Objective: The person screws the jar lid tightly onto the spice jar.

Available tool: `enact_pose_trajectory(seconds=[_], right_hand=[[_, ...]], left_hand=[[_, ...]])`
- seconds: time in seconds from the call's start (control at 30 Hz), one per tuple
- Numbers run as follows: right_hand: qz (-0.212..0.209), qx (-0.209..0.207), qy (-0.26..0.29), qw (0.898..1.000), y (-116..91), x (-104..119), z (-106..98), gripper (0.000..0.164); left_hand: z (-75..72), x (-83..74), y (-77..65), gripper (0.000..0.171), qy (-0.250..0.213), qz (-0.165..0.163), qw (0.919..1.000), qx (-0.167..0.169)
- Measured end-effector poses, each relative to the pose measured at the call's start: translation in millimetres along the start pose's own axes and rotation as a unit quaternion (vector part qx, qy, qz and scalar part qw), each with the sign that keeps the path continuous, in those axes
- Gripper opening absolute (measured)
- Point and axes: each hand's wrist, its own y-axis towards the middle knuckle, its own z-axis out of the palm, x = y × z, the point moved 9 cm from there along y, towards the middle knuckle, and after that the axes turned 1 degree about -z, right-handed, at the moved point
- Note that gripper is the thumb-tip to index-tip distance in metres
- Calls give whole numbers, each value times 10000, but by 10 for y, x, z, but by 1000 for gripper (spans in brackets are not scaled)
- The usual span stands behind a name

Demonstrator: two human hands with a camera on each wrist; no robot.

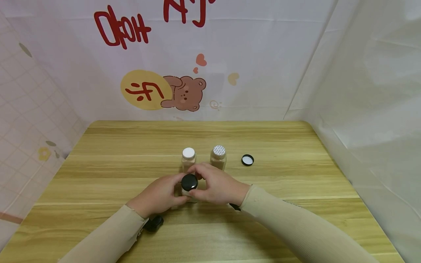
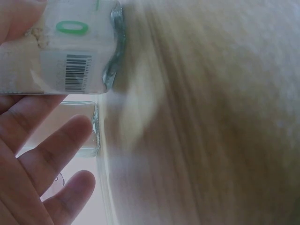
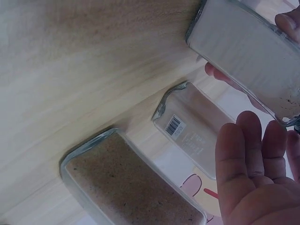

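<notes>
A square glass spice jar point(image 1: 194, 199) with a black cap point(image 1: 189, 182) stands upright between both hands. My left hand point(image 1: 161, 193) grips its body between thumb and fingers; the left wrist view shows a barcode on this jar point(image 2: 98, 56). At the cap, my right hand point(image 1: 217, 184) curls its thumb and index finger round the edge, its other fingers reaching out in the right wrist view. Just behind stands a white-topped jar point(image 1: 189, 153) of pale powder. To its right is a jar with a patterned top point(image 1: 219, 150), filled with brown speckled powder point(image 3: 126, 178).
A loose black lid point(image 1: 247, 160) lies with its white inside up, right of the jars. Beside the left cuff is a small black object point(image 1: 154, 223). The wooden table point(image 1: 279, 142) meets a printed white cloth point(image 1: 256, 54) behind.
</notes>
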Motion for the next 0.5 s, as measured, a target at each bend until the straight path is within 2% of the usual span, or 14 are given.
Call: enact_pose_trajectory(seconds=[0.13,0.37,0.5], right_hand=[[-58,20,-47,10000,-1,7,7,39],[118,19,30,9999,-3,-13,4,35],[15,17,4,10000,-3,-6,1,39]], left_hand=[[5,3,2,49,-21,-7,10000,26],[9,21,0,45,-93,-53,9999,47],[10,18,0,48,-53,-10,10000,41]])
